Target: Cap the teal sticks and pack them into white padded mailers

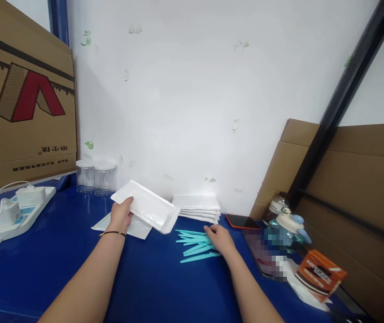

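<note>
My left hand (122, 216) pinches the near left part of a flat white plastic packet (150, 207), thumb on top. It is tilted, raised over the table, with its free end pointing right. Partly covered by it, another flat white packet (140, 229) lies on the blue table (165, 287). My right hand (221, 238) is closed at the right ends of several thin turquoise plastic sticks (195, 244), which fan out to the left. Its fingertips are on the upper sticks; how many they grip is hidden. Behind the sticks lies a stack of white packets (197, 207).
Two clear lidded jars (104, 180) stand by the wall, near a large carton (27, 112). A power strip (17, 220) sits at the left edge. On the right are phones (242, 221), a brown bottle (276, 207), a teal drinking bottle (288, 231) and an orange box (321, 274).
</note>
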A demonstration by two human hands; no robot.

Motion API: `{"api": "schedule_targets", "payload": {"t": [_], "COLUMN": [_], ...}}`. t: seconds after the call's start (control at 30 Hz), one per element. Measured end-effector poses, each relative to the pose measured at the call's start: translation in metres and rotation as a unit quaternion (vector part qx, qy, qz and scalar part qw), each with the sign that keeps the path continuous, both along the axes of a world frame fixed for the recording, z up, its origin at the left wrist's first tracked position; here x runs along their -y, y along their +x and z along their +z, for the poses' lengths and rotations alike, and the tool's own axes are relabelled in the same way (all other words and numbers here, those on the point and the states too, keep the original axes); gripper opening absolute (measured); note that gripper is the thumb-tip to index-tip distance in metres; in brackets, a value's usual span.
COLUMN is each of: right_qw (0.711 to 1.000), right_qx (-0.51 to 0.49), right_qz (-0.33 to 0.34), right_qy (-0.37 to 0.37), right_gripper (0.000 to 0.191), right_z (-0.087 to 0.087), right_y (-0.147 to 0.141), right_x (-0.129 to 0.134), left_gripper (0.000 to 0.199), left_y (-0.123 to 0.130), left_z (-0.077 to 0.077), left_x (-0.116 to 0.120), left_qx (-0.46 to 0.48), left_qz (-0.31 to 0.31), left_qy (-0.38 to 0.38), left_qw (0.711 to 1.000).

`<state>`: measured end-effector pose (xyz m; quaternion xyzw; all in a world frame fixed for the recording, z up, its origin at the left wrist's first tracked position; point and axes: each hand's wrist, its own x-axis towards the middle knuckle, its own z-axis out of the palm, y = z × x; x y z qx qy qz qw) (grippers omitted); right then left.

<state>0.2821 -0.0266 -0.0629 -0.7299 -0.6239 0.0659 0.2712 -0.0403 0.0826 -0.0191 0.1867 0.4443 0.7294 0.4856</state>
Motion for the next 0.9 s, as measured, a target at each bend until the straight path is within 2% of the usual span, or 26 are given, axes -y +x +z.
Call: {"api": "schedule_targets", "payload": {"t": [0.13,0.23,0.27,0.33,0.37,0.43,0.5,0.57,0.67,0.8,0.87,0.9], "right_qw": [1.000,0.998,0.995,0.982,0.966,0.916,0.879,0.871,0.874,0.860,0.844,0.833], "right_qx": [0.009,0.007,-0.022,-0.145,-0.228,-0.377,-0.451,-0.462,-0.460,-0.482,-0.500,-0.507], "right_qz": [-0.011,-0.027,-0.019,0.027,0.060,0.119,0.149,0.159,0.139,0.085,0.043,0.021], "right_qy": [-0.004,0.065,0.095,0.118,0.106,0.062,0.039,0.049,0.076,0.140,0.191,0.218], "right_gripper": [0.045,0.038,0.036,0.040,0.046,0.052,0.049,0.041,0.034,0.034,0.034,0.034], "right_z": [0.002,0.008,0.010,0.016,0.018,0.021,0.022,0.022,0.024,0.033,0.038,0.039], "right_y": [-0.001,-0.004,-0.006,-0.011,-0.015,-0.023,-0.029,-0.032,-0.028,-0.009,0.005,0.013], "right_x": [0.001,0.003,0.004,0.006,0.007,0.008,0.010,0.010,0.010,0.010,0.011,0.012], "left_gripper": [0.060,0.081,0.080,0.064,0.055,0.047,0.049,0.050,0.047,0.041,0.043,0.044], "left_y": [0.006,0.021,0.027,0.039,0.045,0.055,0.063,0.070,0.077,0.085,0.088,0.090], "left_z": [0.002,0.000,-0.001,-0.005,-0.007,-0.010,-0.011,-0.011,-0.010,-0.011,-0.014,-0.017], "left_x": [0.002,0.008,0.010,0.014,0.016,0.021,0.026,0.031,0.039,0.044,0.046,0.048], "left_qx": [-0.113,-0.135,-0.133,-0.126,-0.122,-0.120,-0.135,-0.172,-0.230,-0.260,-0.311,-0.356], "left_qz": [0.010,-0.003,-0.016,-0.059,-0.083,-0.120,-0.130,-0.137,-0.166,-0.234,-0.244,-0.249], "left_qy": [-0.011,0.021,0.046,0.083,0.091,0.098,0.116,0.143,0.184,0.217,0.222,0.228], "left_qw": [0.993,0.991,0.990,0.987,0.985,0.981,0.975,0.965,0.941,0.911,0.891,0.871]}}
